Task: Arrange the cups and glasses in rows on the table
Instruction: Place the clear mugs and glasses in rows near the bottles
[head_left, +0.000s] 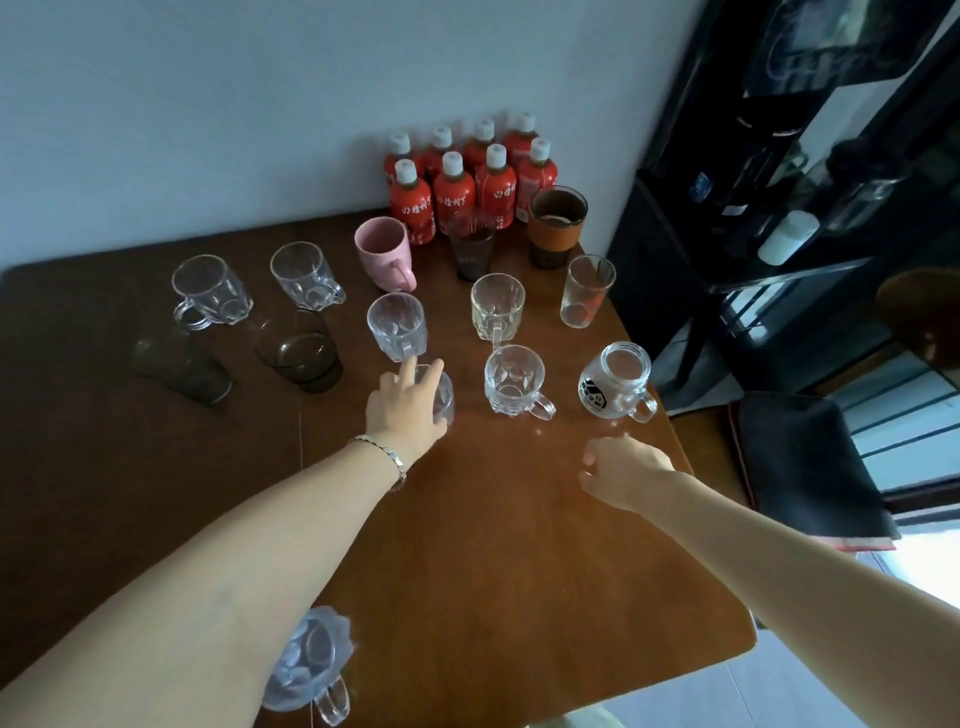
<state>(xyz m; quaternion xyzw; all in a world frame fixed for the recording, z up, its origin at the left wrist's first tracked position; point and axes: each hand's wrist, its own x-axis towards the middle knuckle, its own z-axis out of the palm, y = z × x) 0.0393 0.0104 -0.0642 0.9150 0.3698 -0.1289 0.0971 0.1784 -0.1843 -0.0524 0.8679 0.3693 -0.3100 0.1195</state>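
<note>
The left hand (408, 402), just left of the frame's centre, is wrapped around a clear glass (440, 396), fingers over its far rim and palm against its near side; the grip looks meant to set or nudge that glass into line with the clear handled mug (514, 382) to its right and the printed jar mug (615, 383) further right, which together would make the nearest row. The right hand (621, 470), lower and right of centre, hovers just above the table (493, 571) with fingers loosely curled and nothing in it, close to the jar mug, probably ready to steady or shift the right end of that row. Above the held glass stands a second row across the middle of the frame: a clear mug (397, 326), a yellowish mug (497, 306) and a tall tumbler (587, 291). Higher again, a pink mug (384, 253), a dark glass (471, 244) and a brown sleeved cup (557, 226) line up in front of the red bottles (467, 176) against the wall. At centre left, two clear mugs (210, 291) (304, 275) and two smoky tumblers (298, 351) (182, 366) continue the rows loosely. One more clear mug (306, 665) sits at the bottom of the frame, partly behind the left forearm, well apart from the rest and seemingly not yet placed.
</note>
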